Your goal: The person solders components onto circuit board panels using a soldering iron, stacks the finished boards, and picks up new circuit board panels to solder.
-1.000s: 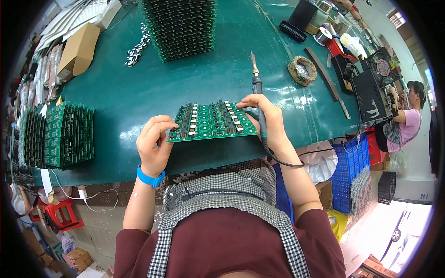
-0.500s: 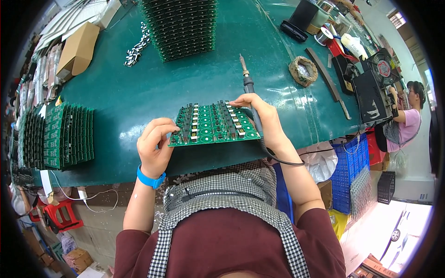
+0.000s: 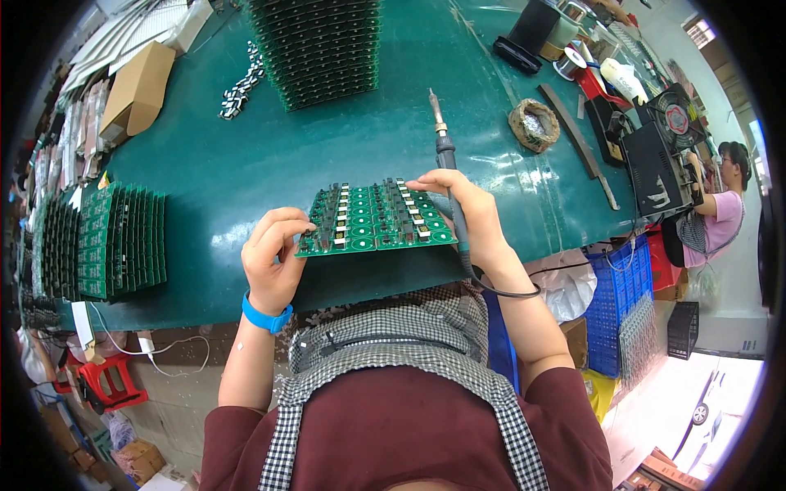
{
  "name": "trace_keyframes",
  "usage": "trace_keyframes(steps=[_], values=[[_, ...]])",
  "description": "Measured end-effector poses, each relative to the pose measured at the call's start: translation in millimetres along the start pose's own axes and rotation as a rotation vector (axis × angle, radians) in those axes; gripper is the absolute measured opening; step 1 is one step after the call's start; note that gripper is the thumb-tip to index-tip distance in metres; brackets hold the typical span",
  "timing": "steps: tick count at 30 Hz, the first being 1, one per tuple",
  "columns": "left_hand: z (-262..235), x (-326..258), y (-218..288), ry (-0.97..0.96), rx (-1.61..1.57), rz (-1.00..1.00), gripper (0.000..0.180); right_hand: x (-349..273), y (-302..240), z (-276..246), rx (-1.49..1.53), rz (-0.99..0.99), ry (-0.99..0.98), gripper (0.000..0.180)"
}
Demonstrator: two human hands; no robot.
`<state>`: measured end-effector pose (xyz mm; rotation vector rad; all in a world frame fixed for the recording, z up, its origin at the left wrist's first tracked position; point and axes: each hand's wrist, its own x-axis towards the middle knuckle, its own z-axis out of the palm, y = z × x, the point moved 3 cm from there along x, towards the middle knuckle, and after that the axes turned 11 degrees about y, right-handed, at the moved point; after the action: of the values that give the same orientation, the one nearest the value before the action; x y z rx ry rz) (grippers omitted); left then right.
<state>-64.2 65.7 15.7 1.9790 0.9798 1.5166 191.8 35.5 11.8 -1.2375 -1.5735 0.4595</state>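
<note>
A green circuit board (image 3: 362,219) studded with black, white and metal parts is held tilted above the table's near edge. My left hand (image 3: 277,250) pinches its left edge between thumb and fingers. My right hand (image 3: 473,211) is at the board's far right corner, fingertips by the components there. Tucked in that same hand is a soldering iron (image 3: 445,151), its metal tip pointing away from me and its cable hanging over my right wrist. The thumb of the right hand is partly hidden behind the iron's handle.
A tall stack of circuit boards (image 3: 319,57) stands at the far side, with small black-and-white parts (image 3: 237,92) beside it. More boards (image 3: 115,237) stand at left. To the right are a round tip-cleaning pot (image 3: 534,125), a dark bar (image 3: 573,135), a fan (image 3: 675,119) and a co-worker (image 3: 720,204).
The soldering iron has swung slightly to the right, and the board's right side has shifted a little. My left hand has barely moved.
</note>
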Motion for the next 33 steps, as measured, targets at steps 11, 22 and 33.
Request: trace_keyframes(steps=[11,22,33], values=[[0,0,-1,0.005,-0.004,0.018,0.025,-4,0,0,-0.001,-0.037,0.02,0.037],[1,1,-1,0.03,-0.034,-0.004,0.023,-9,10,-1,-0.031,-0.038,0.207,0.032],[-2,30,23,0.093,-0.095,-0.417,0.02,-20,-22,-18,0.058,-0.03,0.416,0.029]])
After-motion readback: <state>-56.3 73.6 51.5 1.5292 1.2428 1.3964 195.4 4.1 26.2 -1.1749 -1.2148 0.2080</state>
